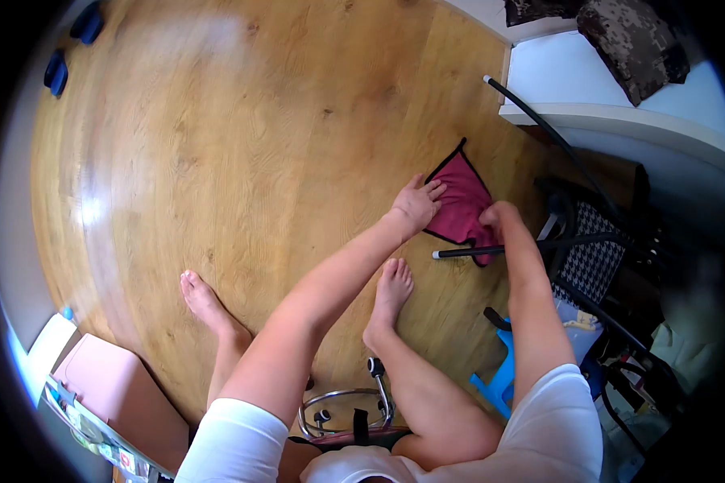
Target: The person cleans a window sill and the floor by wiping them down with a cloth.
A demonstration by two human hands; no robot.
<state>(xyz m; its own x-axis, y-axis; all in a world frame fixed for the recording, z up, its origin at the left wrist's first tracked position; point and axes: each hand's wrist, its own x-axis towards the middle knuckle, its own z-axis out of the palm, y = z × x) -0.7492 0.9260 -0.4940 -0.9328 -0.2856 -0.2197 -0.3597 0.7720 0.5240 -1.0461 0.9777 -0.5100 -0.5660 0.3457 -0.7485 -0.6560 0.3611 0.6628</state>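
Observation:
A dark pink cloth (461,193) with black edging is spread low over the wooden floor, one corner pointing away from me. My left hand (418,203) is at its left edge, fingers stretched out and apart, touching or just over the fabric. On the right side, my right hand (499,215) has its fingers closed on the cloth, which bunches below them. A black metal tube (532,245) with a white end cap crosses the cloth's lower corner, beneath my right forearm.
A folding chair with a houndstooth seat (590,251) stands at right, its other black leg (544,125) angled up. Near my right arm is a blue plastic frame (498,370). A pink case (117,386) stands lower left. Blue slippers (55,72) lie far left. Camouflage fabric (628,48) rests upper right.

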